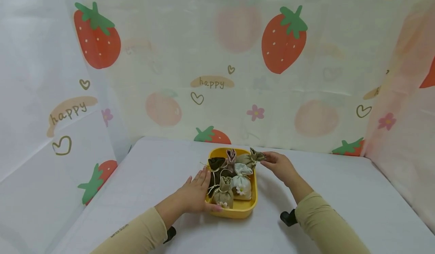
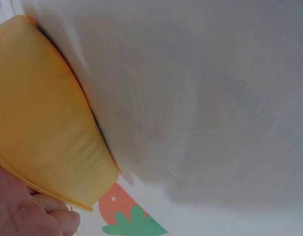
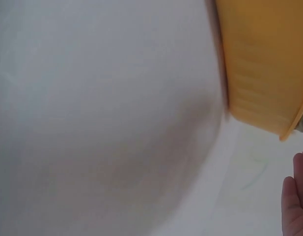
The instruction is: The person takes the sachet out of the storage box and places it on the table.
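Head view: yellow rounded-rectangular plastic tray (image 1: 236, 213) on white cloth-covered surface (image 1: 170, 156), w/ small cloth drawstring pouches (image 1: 224, 190) inside, incl. an olive-tan pouch (image 1: 245, 160) at back R. L hand (image 1: 195, 193): fingers approx. straight, laid along tray's L rim, no pouch held. R hand (image 1: 281, 168): fingertips by olive-tan pouch's neck; can't tell if pinching. L wrist view: fingers at tray rim. R wrist view: hand partly cut off, near tray corner.

Beige sleeves (image 1: 331, 223) show black fittings (image 1: 288, 218) near the cuffs (image 1: 307, 203), the left dark lettering (image 1: 120, 230)
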